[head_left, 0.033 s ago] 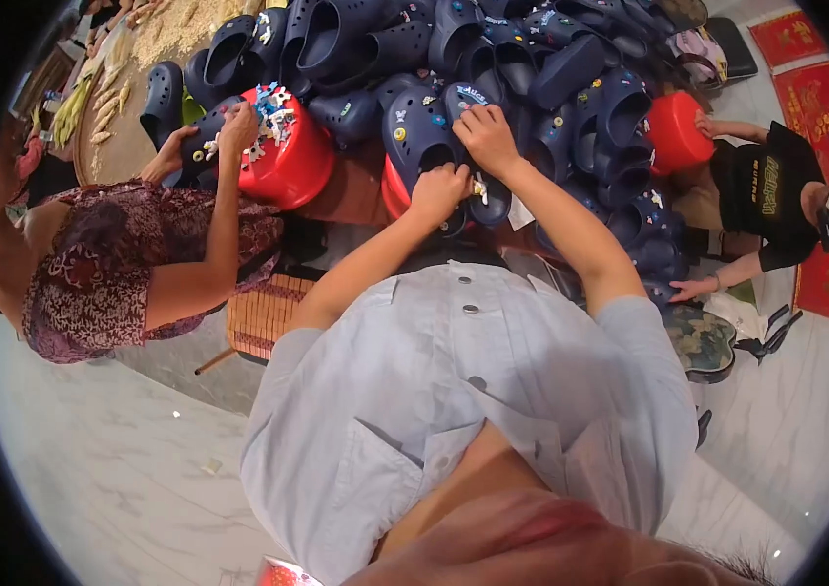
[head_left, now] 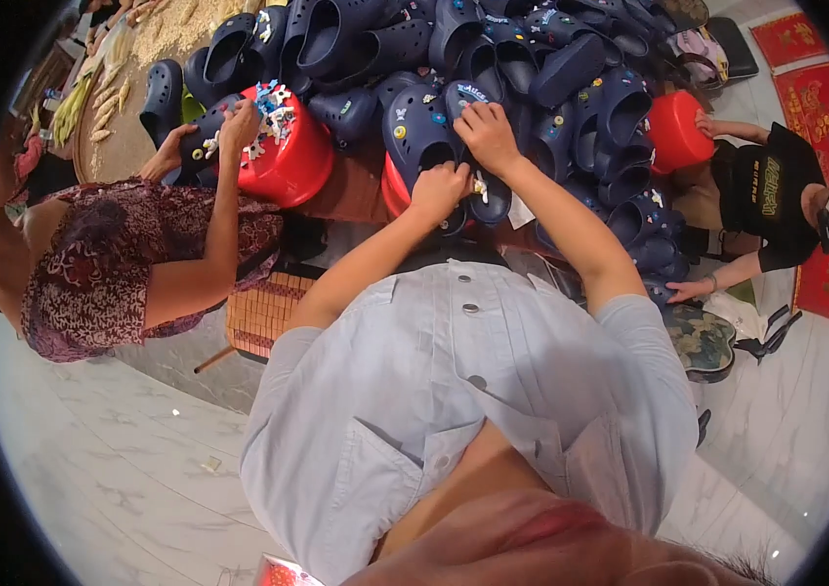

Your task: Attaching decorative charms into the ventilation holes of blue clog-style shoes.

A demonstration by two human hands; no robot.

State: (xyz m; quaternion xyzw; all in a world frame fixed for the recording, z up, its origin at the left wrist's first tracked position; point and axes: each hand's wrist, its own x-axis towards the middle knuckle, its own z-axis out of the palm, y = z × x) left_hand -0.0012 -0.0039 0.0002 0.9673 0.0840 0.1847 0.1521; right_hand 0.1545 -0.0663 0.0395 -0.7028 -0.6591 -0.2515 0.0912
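A navy foam clog (head_left: 416, 119) with small charms on its upper lies in front of me, beside a second navy clog (head_left: 470, 95) with a letter charm near its toe. My right hand (head_left: 488, 137) is closed over the upper of the second clog, its thumb out of sight. Lower down, my left hand (head_left: 441, 191) has its fingers bent in at the clogs' openings, its fingertips partly hidden. Just right of those fingers sits a small white and yellow charm (head_left: 479, 188). Beneath the clogs, part of a red tub (head_left: 394, 189) shows.
Many navy clogs (head_left: 571, 66) are heaped beyond my hands. To the left, a person in a patterned top (head_left: 102, 254) handles a clog over a red tub (head_left: 292, 171) topped with charms. At right, another person in black (head_left: 766, 190) touches a red container (head_left: 680, 134). A slatted stool (head_left: 263, 313) stands nearby.
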